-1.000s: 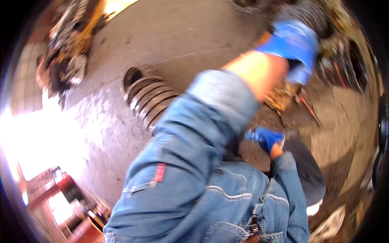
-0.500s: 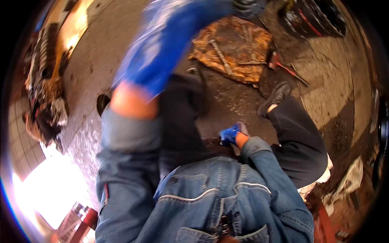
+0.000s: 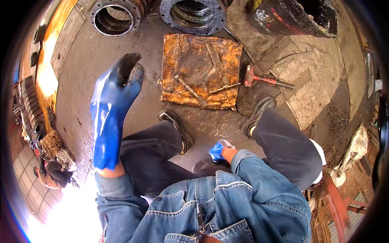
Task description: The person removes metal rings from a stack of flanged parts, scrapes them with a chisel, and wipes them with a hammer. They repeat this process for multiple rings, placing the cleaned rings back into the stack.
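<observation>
My left hand [image 3: 117,83], in a long blue glove with dark, dirty fingertips, is raised left of an oil-stained orange-brown board [image 3: 172,52]. Its fingers curve with a gap between them and the thumb, and nothing shows in it. Low between my knees is my right hand [image 3: 217,152], also in a blue glove whose pale cuff edge is turned out; its dark finger end is partly hidden by my jacket. On the board lie a rod-like metal tool [image 3: 189,90], a thin bar [image 3: 225,88] and a flat strip [image 3: 214,58]. A red-headed hammer [image 3: 249,76] rests beside its right edge.
Two flanged metal rings, one smaller [image 3: 95,20] and one thick and greasy [image 3: 167,14], stand beyond the board. A large dark cylinder [image 3: 271,18] lies at far right. Cardboard sheets [image 3: 316,77] cover the right floor. A spring-like coiled part [image 3: 30,101] lies at left.
My left hand has come down and back from over the far floor to the left, uncovering the board and flanged rings. My right hand stays low between my knees. The view has shifted.
</observation>
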`<state>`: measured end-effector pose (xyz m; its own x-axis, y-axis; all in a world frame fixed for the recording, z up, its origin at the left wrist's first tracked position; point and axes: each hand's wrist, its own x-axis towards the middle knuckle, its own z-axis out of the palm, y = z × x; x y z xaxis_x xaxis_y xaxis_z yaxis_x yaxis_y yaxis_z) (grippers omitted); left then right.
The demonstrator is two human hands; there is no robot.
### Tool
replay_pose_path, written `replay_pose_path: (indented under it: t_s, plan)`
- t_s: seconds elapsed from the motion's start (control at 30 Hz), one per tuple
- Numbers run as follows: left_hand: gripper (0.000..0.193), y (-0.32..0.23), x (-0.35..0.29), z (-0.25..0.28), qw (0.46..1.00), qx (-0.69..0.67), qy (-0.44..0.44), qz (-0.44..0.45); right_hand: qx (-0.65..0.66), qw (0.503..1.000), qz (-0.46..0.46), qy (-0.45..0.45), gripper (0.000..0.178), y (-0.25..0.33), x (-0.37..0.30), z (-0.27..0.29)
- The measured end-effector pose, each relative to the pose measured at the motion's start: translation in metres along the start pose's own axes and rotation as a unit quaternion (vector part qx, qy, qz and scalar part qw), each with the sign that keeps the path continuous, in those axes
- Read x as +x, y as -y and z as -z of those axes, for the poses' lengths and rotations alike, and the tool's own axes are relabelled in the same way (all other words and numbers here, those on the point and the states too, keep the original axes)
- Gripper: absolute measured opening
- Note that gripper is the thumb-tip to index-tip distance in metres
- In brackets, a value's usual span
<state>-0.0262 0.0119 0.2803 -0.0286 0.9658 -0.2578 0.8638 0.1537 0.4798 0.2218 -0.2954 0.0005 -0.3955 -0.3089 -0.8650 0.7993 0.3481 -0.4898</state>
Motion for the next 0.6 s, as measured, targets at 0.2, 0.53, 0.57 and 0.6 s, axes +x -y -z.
replay_pose_path:
  t_s: [0.2, 0.53, 0.57, 0.6]
  plan:
    - [0.038, 0.010, 0.016, 0.016, 0.997, 0.073, -0.010, 0.028, 0.044, 0.996, -0.075, -0.026, 0.027, -0.028, 0.005, 0.027]
    - [0.042, -0.025, 0.008, 0.019, 0.987, 0.142, -0.071, -0.013, -0.045, 0.916, -0.026, -0.399, 0.031, -0.059, -0.040, 0.099]
    - [0.041, -0.036, 0.000, 0.022, 0.987, 0.149, -0.060, -0.008, -0.013, 0.911, -0.066, -0.406, 0.034, -0.064, -0.056, 0.115]
    - [0.041, -0.036, -0.004, 0.022, 0.985, 0.151, -0.083, -0.027, 0.019, 0.903, -0.105, -0.416, 0.038, -0.067, -0.075, 0.132]
